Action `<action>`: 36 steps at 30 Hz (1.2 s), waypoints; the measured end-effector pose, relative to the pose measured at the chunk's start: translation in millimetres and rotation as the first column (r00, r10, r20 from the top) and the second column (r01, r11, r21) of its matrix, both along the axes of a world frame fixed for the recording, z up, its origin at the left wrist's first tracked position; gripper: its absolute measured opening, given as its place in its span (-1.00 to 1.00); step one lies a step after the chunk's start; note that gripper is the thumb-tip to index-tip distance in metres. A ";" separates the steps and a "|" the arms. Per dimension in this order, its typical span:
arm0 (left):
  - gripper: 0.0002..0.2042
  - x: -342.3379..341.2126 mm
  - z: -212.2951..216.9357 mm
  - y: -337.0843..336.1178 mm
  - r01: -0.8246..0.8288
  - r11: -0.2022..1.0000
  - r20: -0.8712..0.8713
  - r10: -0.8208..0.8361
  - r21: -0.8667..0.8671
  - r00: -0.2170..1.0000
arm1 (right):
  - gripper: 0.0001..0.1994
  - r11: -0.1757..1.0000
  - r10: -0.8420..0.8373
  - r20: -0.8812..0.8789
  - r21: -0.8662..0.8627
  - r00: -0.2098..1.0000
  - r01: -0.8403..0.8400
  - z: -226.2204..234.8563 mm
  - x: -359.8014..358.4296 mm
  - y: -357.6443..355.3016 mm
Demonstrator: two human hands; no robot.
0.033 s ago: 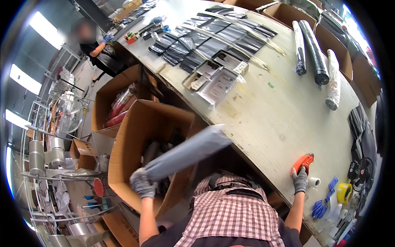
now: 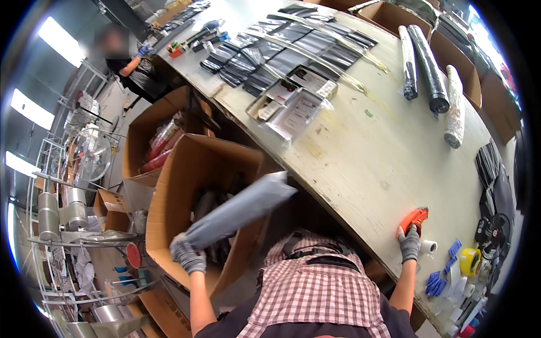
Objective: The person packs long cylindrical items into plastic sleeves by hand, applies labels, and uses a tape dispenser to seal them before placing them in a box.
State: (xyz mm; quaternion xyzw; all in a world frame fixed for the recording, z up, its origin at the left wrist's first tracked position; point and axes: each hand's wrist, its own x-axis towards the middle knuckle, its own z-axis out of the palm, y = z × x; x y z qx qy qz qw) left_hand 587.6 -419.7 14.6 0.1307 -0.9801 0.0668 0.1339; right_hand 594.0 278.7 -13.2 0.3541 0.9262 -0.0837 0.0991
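My left hand [image 2: 187, 253], in a grey knit glove, grips the lower end of a long grey plastic-wrapped package [image 2: 239, 208]. The package slants up to the right over an open cardboard box [image 2: 163, 225] with dark items inside; its far end is near the table edge. On the right, my gloved right hand [image 2: 409, 245] is closed on an orange hand tool [image 2: 414, 219] at the table surface. The tool's exact kind is partly hidden by my fingers. Beside that hand lies a small white roll [image 2: 429, 247].
The pale worktable [image 2: 360, 163] bears flat black packages [image 2: 293, 48], open trays [image 2: 296, 115] and wrapped rolls [image 2: 428, 67]. Yellow tape [image 2: 470, 262], blue pieces [image 2: 437, 284] and a small black fan [image 2: 496, 230] are at right. Another box [image 2: 132, 158] holds red rolls. A person [image 2: 132, 65] stands far left.
My left hand has moved slightly left and down with the grey package, whose far end has drawn away from the table edge. My right hand keeps its hold on the orange tool.
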 end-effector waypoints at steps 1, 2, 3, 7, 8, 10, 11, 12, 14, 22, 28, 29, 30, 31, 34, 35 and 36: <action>-0.11 2.6 10.2 20.2 -0.306 0.950 0.036 0.309 -0.064 0.950 | -0.37 1.000 -0.009 0.028 0.005 1.000 0.009 1.5 -0.2 1.8; -0.16 9.2 4.7 21.1 -0.342 0.938 -0.064 0.338 -0.057 0.939 | -0.39 1.000 -0.006 0.050 -0.001 0.999 0.006 1.2 -5.0 1.2; -0.26 12.4 -24.4 35.2 -0.187 0.982 -0.023 0.187 0.032 0.982 | -0.41 1.000 0.014 0.042 0.012 0.999 -0.014 9.3 -9.4 -3.2; -0.67 -29.4 -94.1 133.8 0.274 0.703 0.077 -0.423 0.656 0.903 | -0.37 0.999 0.008 0.007 0.035 1.000 -0.008 -3.9 -19.9 -12.2; -0.71 -37.1 -124.1 151.3 0.229 0.583 0.189 -0.568 0.779 0.801 | -0.35 0.998 0.024 -0.046 0.051 0.999 -0.022 -10.9 -16.2 -15.6; -0.75 -82.5 -93.8 197.4 0.383 0.439 0.161 -0.801 0.813 0.577 | -0.31 0.995 0.013 -0.094 0.098 0.995 -0.004 -22.2 -5.6 -21.7; -0.75 -94.5 -109.6 197.3 0.366 0.452 0.225 -0.825 0.813 0.519 | -0.31 0.998 -0.021 -0.106 0.063 0.994 0.027 -24.3 -3.3 -24.8; -0.74 -103.7 -150.4 189.7 0.331 0.525 0.344 -0.812 0.784 0.471 | -0.32 0.998 -0.047 -0.124 0.024 0.991 0.051 -23.8 -7.7 -28.3; -0.74 -141.9 -138.2 185.0 0.413 0.494 0.197 -0.790 0.765 0.581 | -0.34 0.994 -0.087 -0.071 0.065 0.994 0.091 -28.1 -7.1 -32.5; -0.78 -293.1 -135.2 146.2 0.438 0.597 0.153 -0.691 0.672 0.707 | -0.30 0.952 -0.304 -0.043 0.037 0.952 0.305 -14.3 -62.7 -66.6; -0.87 -354.5 -48.8 185.4 0.737 0.300 -0.407 -0.679 0.605 0.611 | -0.31 0.914 -0.407 -0.032 -0.030 0.913 0.406 -8.2 -82.1 -88.7; -0.89 -360.4 -42.5 191.5 0.785 0.206 -0.472 -0.701 0.584 0.535 | -0.31 0.910 -0.416 -0.033 -0.023 0.909 0.415 -5.7 -85.7 -90.0; -0.90 -364.7 -34.5 197.2 0.825 0.111 -0.534 -0.712 0.555 0.455 | -0.32 0.906 -0.424 -0.035 -0.016 0.905 0.423 -6.1 -86.5 -91.6; -0.89 -365.9 -29.3 203.8 0.814 0.065 -0.557 -0.698 0.577 0.450 | -0.32 0.901 -0.434 -0.035 -0.006 0.900 0.435 -8.5 -84.8 -93.0; -0.90 -367.8 -27.2 217.3 0.809 0.024 -0.558 -0.712 0.588 0.426 | -0.31 0.901 -0.431 -0.035 0.024 0.902 0.432 -22.3 -77.9 -81.4; -0.90 -366.9 -27.0 220.8 0.798 0.016 -0.553 -0.712 0.602 0.432 | -0.31 0.895 -0.444 -0.027 0.028 0.895 0.445 -24.8 -76.7 -79.3; -0.89 -366.1 -25.3 223.3 0.777 -0.047 -0.572 -0.705 0.628 0.419 | -0.31 0.898 -0.439 -0.024 0.023 0.898 0.440 -26.6 -74.4 -78.6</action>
